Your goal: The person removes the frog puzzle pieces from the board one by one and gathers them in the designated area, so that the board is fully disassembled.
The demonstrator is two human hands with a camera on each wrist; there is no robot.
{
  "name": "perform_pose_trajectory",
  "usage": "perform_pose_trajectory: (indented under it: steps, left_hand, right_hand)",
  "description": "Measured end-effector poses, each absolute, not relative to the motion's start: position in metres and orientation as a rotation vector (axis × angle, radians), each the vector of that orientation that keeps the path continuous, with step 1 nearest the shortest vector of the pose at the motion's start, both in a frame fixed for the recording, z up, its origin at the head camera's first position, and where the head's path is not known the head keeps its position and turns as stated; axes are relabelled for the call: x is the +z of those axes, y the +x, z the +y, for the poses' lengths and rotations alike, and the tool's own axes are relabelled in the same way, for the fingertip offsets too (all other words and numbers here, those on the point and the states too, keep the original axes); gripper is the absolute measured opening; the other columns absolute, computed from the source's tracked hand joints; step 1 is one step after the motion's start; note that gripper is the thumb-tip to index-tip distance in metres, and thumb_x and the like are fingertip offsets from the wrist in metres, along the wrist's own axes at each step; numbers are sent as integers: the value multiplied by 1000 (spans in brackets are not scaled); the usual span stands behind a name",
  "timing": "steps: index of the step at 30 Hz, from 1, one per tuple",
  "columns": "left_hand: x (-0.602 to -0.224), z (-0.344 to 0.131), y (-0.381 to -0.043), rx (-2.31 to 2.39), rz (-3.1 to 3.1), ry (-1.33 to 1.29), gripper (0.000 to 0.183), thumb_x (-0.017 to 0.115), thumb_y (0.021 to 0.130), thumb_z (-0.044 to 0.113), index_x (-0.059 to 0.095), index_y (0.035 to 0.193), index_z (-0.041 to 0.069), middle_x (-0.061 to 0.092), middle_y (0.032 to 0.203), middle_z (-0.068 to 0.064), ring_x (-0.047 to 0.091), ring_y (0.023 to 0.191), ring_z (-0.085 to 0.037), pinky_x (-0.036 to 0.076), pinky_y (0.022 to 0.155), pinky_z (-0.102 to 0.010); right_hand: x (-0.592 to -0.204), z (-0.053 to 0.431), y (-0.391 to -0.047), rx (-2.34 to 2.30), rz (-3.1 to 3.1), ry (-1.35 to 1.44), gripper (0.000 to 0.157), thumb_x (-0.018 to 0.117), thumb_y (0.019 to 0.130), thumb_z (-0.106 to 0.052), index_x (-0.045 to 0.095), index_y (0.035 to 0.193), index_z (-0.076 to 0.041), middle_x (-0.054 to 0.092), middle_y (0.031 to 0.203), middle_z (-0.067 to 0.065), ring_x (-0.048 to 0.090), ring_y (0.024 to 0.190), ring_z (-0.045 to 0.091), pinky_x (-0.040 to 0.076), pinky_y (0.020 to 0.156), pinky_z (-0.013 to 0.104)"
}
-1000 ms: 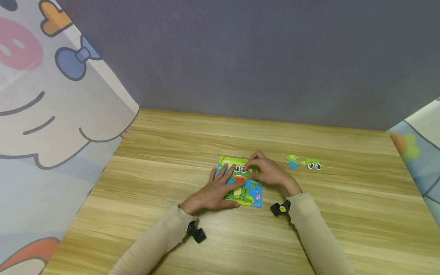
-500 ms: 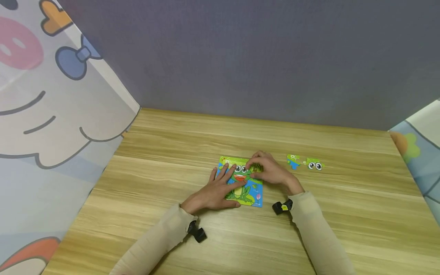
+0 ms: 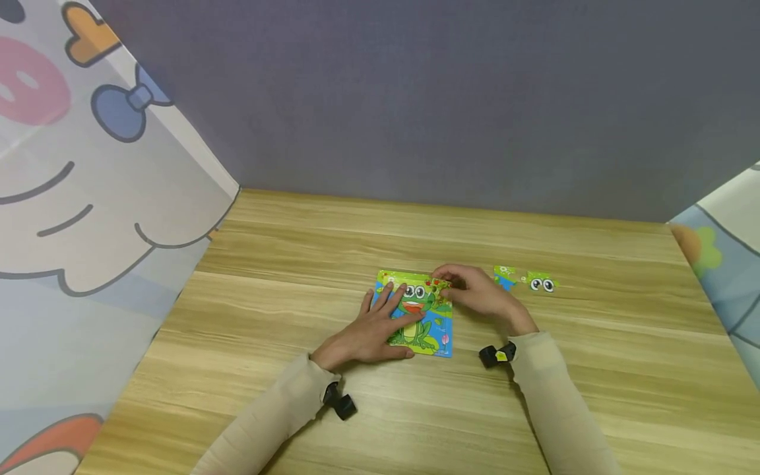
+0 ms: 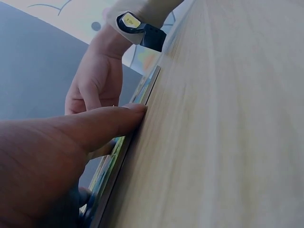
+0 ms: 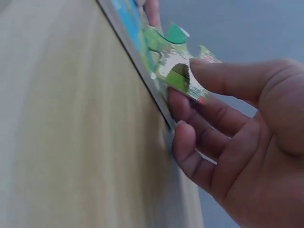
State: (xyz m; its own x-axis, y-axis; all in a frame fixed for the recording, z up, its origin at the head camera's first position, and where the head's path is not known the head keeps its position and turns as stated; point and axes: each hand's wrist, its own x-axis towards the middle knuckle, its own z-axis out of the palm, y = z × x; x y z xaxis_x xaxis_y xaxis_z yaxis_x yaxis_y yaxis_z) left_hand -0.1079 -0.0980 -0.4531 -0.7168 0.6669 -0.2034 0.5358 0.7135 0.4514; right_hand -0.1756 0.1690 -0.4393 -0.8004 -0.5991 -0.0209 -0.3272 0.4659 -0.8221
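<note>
A frog jigsaw puzzle [image 3: 439, 333] in a thin board lies on the wooden table. My left hand [image 3: 368, 332] is spread over its left part, fingers straight; in the left wrist view its thumb [image 4: 102, 124] rests at the board's edge. At the upper right corner, my right hand [image 3: 483, 295] pinches a green jigsaw piece [image 3: 439, 286] dotted with red. Seen from the right wrist, that piece [image 5: 167, 57] is tilted up under the thumb, fingers beneath it. Whether it still touches the board is hard to tell. The left hand hides part of the frog.
To the right of the board lie loose jigsaw pieces: a green and blue one [image 3: 505, 278] and one with two cartoon eyes [image 3: 541, 284]. A grey panel [image 3: 415, 112] rises behind the table [image 3: 285, 264]. Cartoon-printed walls flank both sides.
My right hand has moved slightly right, and the red-dotted corner piece now shows tilted between its fingers. The left hand has stayed in place on the puzzle.
</note>
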Motion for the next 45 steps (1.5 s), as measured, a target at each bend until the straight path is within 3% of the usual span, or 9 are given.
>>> perform_pose_trajectory:
  steps: [5,9,14,18,25,33,35,41,45]
  left_hand:
    - [-453,-98,-108,514,2566,941,72,63,94,54,36,156,31,-3,171,-16,-10,157,-40,1,121,-69]
    - [-454,-99,-108,510,2570,943,71,63,94,54,36,156,31,-2,170,-16,-9,157,-41,2,121,-69]
    - [-455,-101,-108,506,2571,937,72,62,94,54,36,156,32,-3,171,-15,-10,157,-40,2,121,-69]
    - [-456,-103,-108,510,2576,937,71,62,94,54,36,156,32,-3,171,-15,-10,157,-40,2,121,-70]
    - [-457,-103,-108,517,2580,942,71,62,94,55,35,156,33,-3,171,-15,-10,157,-40,1,121,-70]
    - [-457,-103,-108,510,2578,959,71,62,94,54,36,156,32,-3,171,-14,-10,158,-39,1,121,-70]
    - [-457,-102,-108,512,2576,958,71,62,94,54,36,156,32,-3,171,-14,-11,158,-39,1,121,-70]
    - [-456,-102,-108,504,2581,960,71,62,94,54,35,156,32,-2,171,-15,-10,158,-39,2,121,-69]
    - [-456,-103,-108,498,2585,955,71,62,94,54,36,156,32,-2,171,-15,-9,158,-39,2,121,-69]
  right_hand:
    - [-438,173,-174,-1244,2424,-766,36,60,97,-1,65,132,-10,65,136,14,62,125,34,49,104,52]
    - [-438,173,-175,-1241,2445,-715,35,59,98,-2,65,132,-11,71,123,14,67,110,28,54,92,41]
    - [-441,174,-177,-1342,2421,-601,22,60,98,-4,64,120,-3,70,104,16,67,91,20,54,79,25]
    - [-441,180,-178,-1412,2409,-532,17,60,98,-4,65,114,1,69,103,20,67,85,19,56,72,25]
    - [-443,198,-176,-1456,2445,-470,22,59,99,-4,65,118,5,69,102,24,66,76,8,56,63,26]
    - [-439,222,-171,-1485,2441,-379,28,61,99,-8,64,121,9,69,110,28,66,80,-2,58,71,24]
    - [-437,230,-171,-1492,2458,-363,29,62,99,-9,64,121,9,72,108,21,66,79,-2,58,70,24]
    - [-435,255,-167,-1528,2530,-313,30,65,98,-13,66,119,9,70,95,-24,66,79,-4,58,69,23]
    - [-435,275,-163,-1584,2544,-294,32,64,98,-10,63,119,13,68,95,-30,65,81,-6,57,68,20]
